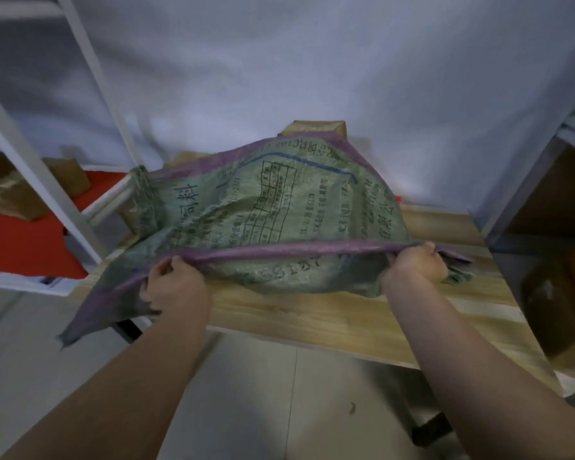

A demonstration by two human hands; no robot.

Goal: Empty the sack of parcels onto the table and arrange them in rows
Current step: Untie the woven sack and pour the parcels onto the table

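A green woven sack (266, 207) with purple bands and dark print lies bulging on the wooden table (329, 313). My left hand (176, 287) grips its near purple edge at the left. On the right, my right hand (415, 263) grips the same edge, so the fabric is stretched between them. A brown cardboard parcel (316, 127) pokes out behind the sack at the far side. What lies under the sack is hidden.
White metal shelving (44, 180) stands to the left with brown boxes (17, 194) on a red surface. More shelving with a brown box (551, 293) stands at the right. A white wall is behind the table, grey floor tiles in front.
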